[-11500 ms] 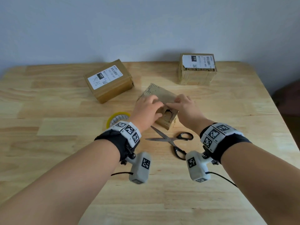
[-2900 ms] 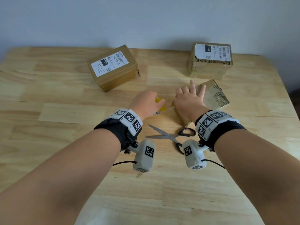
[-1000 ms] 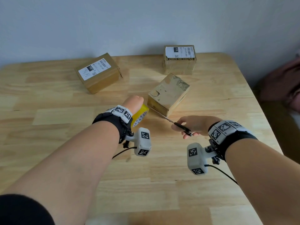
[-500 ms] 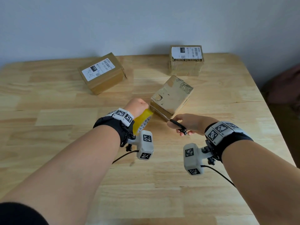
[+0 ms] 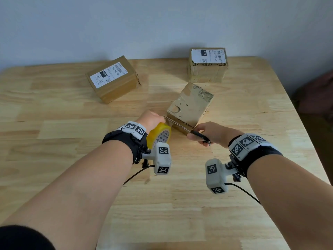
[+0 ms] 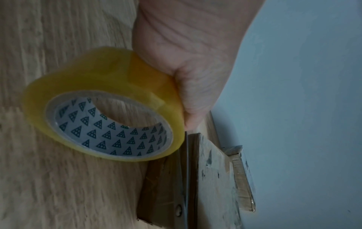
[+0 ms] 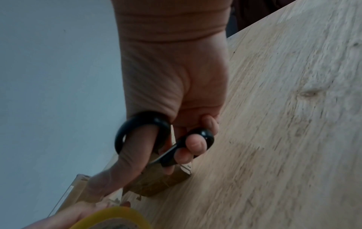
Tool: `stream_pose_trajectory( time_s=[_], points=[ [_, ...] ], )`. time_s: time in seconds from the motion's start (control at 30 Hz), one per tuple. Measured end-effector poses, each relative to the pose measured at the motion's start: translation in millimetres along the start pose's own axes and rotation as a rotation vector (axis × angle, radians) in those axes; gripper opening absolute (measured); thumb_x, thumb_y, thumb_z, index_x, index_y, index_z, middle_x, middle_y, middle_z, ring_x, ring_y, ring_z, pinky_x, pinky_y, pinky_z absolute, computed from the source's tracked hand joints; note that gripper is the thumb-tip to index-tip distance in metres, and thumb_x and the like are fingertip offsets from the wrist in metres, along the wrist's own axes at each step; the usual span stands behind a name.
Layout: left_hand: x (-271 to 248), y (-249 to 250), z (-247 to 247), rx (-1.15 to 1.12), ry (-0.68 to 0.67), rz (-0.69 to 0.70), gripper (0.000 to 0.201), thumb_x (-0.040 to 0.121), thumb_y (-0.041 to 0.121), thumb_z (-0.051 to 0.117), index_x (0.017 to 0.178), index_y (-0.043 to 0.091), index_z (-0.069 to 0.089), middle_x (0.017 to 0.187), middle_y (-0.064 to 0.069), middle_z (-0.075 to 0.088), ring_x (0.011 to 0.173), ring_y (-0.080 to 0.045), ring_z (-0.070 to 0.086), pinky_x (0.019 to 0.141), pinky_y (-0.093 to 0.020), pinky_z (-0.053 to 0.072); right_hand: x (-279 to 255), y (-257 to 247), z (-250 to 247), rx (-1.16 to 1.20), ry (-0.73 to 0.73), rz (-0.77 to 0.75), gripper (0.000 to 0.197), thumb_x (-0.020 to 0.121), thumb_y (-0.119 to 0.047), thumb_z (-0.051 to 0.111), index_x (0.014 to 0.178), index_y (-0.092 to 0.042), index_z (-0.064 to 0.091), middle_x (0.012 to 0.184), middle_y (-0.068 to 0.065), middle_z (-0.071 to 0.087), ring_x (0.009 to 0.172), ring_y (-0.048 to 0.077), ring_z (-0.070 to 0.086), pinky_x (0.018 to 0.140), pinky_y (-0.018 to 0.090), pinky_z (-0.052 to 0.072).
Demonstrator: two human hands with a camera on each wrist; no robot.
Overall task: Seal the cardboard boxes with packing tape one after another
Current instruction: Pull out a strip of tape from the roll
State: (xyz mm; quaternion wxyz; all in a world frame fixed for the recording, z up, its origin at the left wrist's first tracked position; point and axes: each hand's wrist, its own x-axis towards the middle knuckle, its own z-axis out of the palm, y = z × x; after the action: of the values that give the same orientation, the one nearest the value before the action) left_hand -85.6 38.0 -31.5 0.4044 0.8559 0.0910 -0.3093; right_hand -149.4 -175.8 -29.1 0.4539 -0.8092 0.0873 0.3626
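Observation:
A worn cardboard box (image 5: 191, 107) lies mid-table, turned at an angle. Just left of its near corner my left hand (image 5: 151, 120) grips a yellow roll of packing tape (image 5: 159, 137), which stands on edge; the roll (image 6: 101, 106) fills the left wrist view beside the box (image 6: 213, 182). My right hand (image 5: 209, 133) holds black-handled scissors (image 5: 199, 136), thumb and fingers through the loops (image 7: 143, 128). The blades (image 5: 177, 124) run along the box's near face toward the roll. The tape strip itself is too thin to make out.
Two more cardboard boxes with white labels sit farther back, one at the left (image 5: 112, 81) and one at the right (image 5: 207, 64). The wooden table (image 5: 54, 134) ends at a grey wall behind and drops off at the right edge (image 5: 304, 123).
The right hand has pushed the scissors left along the box's near face toward the tape roll. The left hand keeps the roll beside the box corner.

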Motion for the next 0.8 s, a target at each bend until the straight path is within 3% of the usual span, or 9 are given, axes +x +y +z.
stream_pose_trajectory(
  time_s=[0.07,0.23,0.47,0.63,0.7,0.8],
  points=[
    [-1,0,0,0.015,-0.007,0.002,0.027,0.085,0.024,0.063,0.095,0.000,0.071,0.089,-0.017,0.068,0.079,-0.028,0.062,0.086,-0.046,0.052,0,3,0,-0.006,0.013,-0.018,0.041,0.074,-0.049,0.074,0.091,-0.013,0.065,0.058,0.002,0.056,0.047,0.012,0.044,0.056,0.022,0.037],
    [-2,2,1,0.011,0.004,0.003,0.026,0.087,0.023,0.061,0.100,0.002,0.070,0.090,-0.016,0.067,0.082,-0.029,0.063,0.086,-0.046,0.053,1,1,-3,-0.096,0.060,-0.046,0.036,0.075,-0.047,0.075,0.083,-0.013,0.064,0.045,-0.006,0.055,0.043,0.009,0.045,0.057,0.021,0.041],
    [-1,0,1,0.006,0.029,0.008,0.025,0.090,0.023,0.059,0.100,0.003,0.069,0.086,-0.013,0.065,0.076,-0.026,0.060,0.083,-0.043,0.053,1,-4,1,-0.076,0.024,-0.040,0.045,0.078,-0.050,0.071,0.089,-0.007,0.066,0.065,0.007,0.061,0.054,0.015,0.050,0.061,0.024,0.044],
    [-2,-2,3,0.065,0.034,0.046,0.016,0.092,0.020,0.055,0.092,0.008,0.067,0.076,-0.007,0.059,0.069,-0.022,0.055,0.069,-0.032,0.048,0,-4,-2,-0.124,0.064,-0.036,0.039,0.073,-0.045,0.077,0.082,-0.010,0.063,0.045,-0.006,0.058,0.043,0.009,0.048,0.055,0.021,0.043],
    [-2,-1,2,0.145,0.047,0.070,0.009,0.091,0.017,0.053,0.084,0.013,0.058,0.075,-0.010,0.050,0.070,-0.022,0.049,0.065,-0.032,0.042,1,-6,-2,-0.139,0.058,-0.036,0.040,0.071,-0.046,0.078,0.082,-0.011,0.063,0.045,-0.006,0.058,0.044,0.010,0.048,0.056,0.022,0.043],
    [-1,-1,-5,0.305,0.044,0.080,0.020,0.090,0.015,0.054,0.071,0.011,0.048,0.067,-0.007,0.042,0.065,-0.022,0.044,0.066,-0.033,0.038,1,-7,-2,-0.141,0.052,-0.041,0.040,0.069,-0.046,0.080,0.081,-0.012,0.062,0.051,-0.003,0.060,0.046,0.011,0.049,0.055,0.022,0.043]
  ],
)
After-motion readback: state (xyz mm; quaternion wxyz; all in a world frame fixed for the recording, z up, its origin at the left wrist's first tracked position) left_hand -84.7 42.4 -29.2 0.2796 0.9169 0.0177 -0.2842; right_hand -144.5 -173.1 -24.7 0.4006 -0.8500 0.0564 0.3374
